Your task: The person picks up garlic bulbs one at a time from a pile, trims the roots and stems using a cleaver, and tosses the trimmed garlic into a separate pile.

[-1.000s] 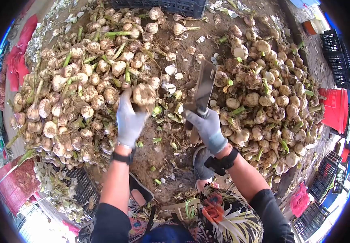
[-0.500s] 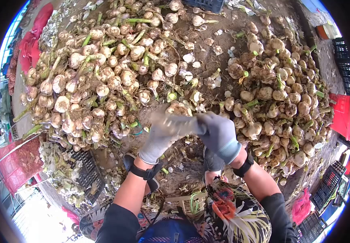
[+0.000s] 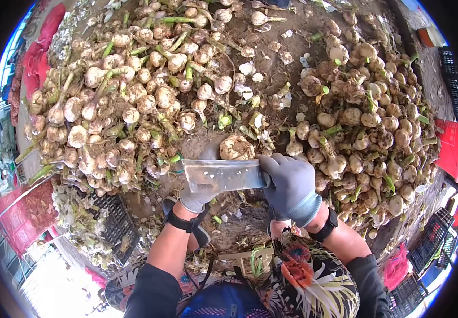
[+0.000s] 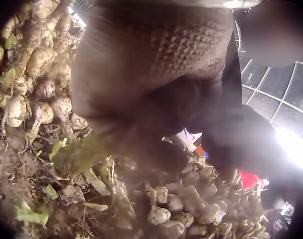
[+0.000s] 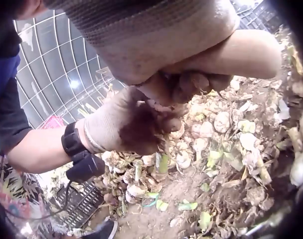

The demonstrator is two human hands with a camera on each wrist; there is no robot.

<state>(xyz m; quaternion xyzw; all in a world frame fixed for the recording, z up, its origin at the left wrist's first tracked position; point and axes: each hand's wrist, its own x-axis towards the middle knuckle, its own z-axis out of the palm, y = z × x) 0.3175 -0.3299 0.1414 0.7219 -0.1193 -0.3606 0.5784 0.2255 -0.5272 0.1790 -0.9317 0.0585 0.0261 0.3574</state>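
Observation:
My gloved right hand (image 3: 291, 185) grips a cleaver (image 3: 223, 175) by its pale handle (image 5: 241, 55). The broad blade points left and covers part of my gloved left hand (image 3: 196, 199). Just beyond the blade's back edge is a large garlic bulb (image 3: 237, 147), held by the left hand, whose fingers are mostly hidden. In the right wrist view the left hand (image 5: 121, 124) meets the right one near the bulb. A blurred green stem (image 4: 86, 154) sticks out below the left glove (image 4: 156, 55) in the left wrist view.
A heap of garlic with stems (image 3: 107, 100) spreads on the left, a heap of mostly short-stemmed bulbs (image 3: 372, 116) on the right. Scraps and peel (image 3: 247, 69) litter the soil between. A red bucket (image 3: 450, 148) and black crates (image 3: 430, 238) stand right; another crate (image 3: 113, 225) lies lower left.
My left hand has brought the bulb from the left heap to the middle. The cleaver has swung from upright on the right to lying across, pointing left, beside the bulb.

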